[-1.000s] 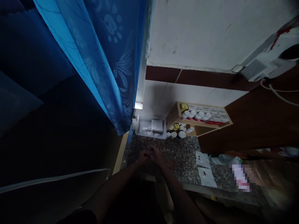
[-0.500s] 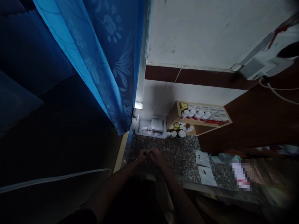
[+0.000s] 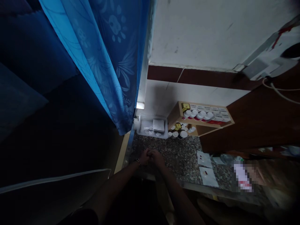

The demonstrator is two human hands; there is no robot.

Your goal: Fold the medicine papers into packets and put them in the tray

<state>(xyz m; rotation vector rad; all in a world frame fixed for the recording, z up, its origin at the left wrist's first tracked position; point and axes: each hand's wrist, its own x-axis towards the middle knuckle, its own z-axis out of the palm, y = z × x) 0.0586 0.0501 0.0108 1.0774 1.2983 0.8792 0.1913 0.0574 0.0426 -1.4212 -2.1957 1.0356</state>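
Observation:
Over the speckled stone counter (image 3: 178, 157), my left hand (image 3: 143, 157) and my right hand (image 3: 157, 158) meet at the fingertips. Both have curled, closed fingers; a small thing may be pinched between them, but it is too dark and small to make out. A bracelet or watch circles my left wrist. Just beyond my hands, a translucent plastic tray (image 3: 142, 133) holds a stack of white paper squares (image 3: 158, 125) and several small white folded pieces (image 3: 150, 130).
Right of the tray, a wooden shelf (image 3: 173, 115) carries white-capped bottles (image 3: 208, 116) and boxes. Two white sheets (image 3: 204, 159) (image 3: 212, 180) with small dark red bits lie farther right. Another person's arm reaches in there, partly pixelated. A blue curtain (image 3: 112, 62) hangs at left.
The pale bit that showed between my fingertips is now hidden as my fingers draw closer together. The view has shifted slightly; tray, shelf and sheets stay in place.

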